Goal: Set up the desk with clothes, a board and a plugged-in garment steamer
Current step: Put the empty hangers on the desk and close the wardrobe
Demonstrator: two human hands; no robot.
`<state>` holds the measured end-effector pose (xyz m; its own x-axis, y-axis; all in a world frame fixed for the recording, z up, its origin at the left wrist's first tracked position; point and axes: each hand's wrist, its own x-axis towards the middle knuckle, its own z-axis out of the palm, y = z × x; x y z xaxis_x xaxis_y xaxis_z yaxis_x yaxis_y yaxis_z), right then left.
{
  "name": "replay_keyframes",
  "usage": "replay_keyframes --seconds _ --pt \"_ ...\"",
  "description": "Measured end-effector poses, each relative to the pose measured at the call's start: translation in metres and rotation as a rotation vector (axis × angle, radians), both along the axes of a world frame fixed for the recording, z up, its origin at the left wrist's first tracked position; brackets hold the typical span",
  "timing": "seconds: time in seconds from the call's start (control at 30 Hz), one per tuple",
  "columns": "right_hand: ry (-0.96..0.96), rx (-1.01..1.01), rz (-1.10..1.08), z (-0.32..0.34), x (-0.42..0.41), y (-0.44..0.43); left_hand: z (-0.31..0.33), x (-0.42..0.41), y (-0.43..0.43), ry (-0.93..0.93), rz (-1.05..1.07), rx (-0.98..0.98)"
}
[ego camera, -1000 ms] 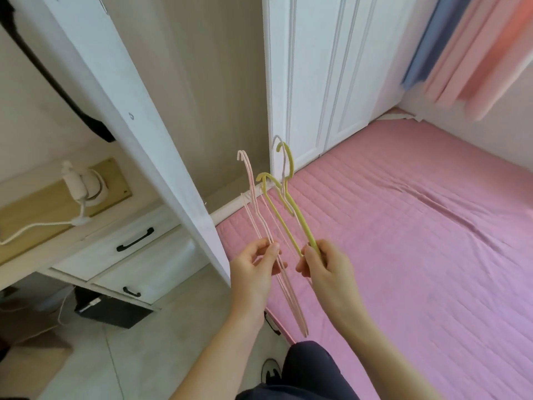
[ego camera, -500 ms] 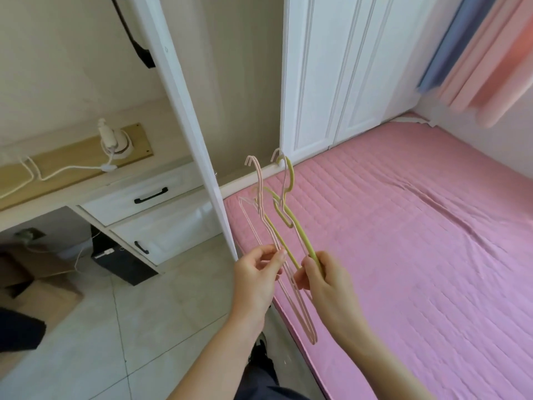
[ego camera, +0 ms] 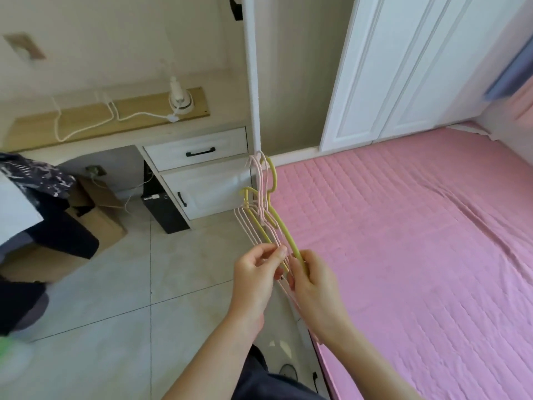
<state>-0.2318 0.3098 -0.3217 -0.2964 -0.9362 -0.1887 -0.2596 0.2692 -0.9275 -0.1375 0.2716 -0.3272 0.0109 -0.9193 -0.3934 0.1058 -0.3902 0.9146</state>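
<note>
Both hands hold a bunch of thin pink and yellow-green hangers (ego camera: 266, 209) in front of me, hooks pointing up. My left hand (ego camera: 255, 274) pinches the pink ones; my right hand (ego camera: 313, 280) grips a yellow-green one. On the desk (ego camera: 222, 90) at the upper left lies a wooden board (ego camera: 95, 122), and a white garment steamer (ego camera: 180, 101) stands on its right end. Its white cord (ego camera: 86, 122) snakes left across the board. Dark clothes (ego camera: 37, 180) hang over something at the left edge.
White desk drawers (ego camera: 199, 153) sit below the desk, with a black box (ego camera: 164, 210) and a cardboard box (ego camera: 95, 217) on the tiled floor. An open white wardrobe door edge (ego camera: 252, 82) stands ahead. A pink bed (ego camera: 418, 255) fills the right side.
The view has swung left and down, bringing the desk, board, steamer and dark clothes more into sight. The hangers are bunched closer together in both hands.
</note>
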Motion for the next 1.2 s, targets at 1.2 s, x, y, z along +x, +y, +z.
replay_keyframes --seconds 1.2 --pt "0.062 0.166 0.655 -0.015 0.177 -0.21 0.015 0.27 -0.241 0.792 0.358 0.384"
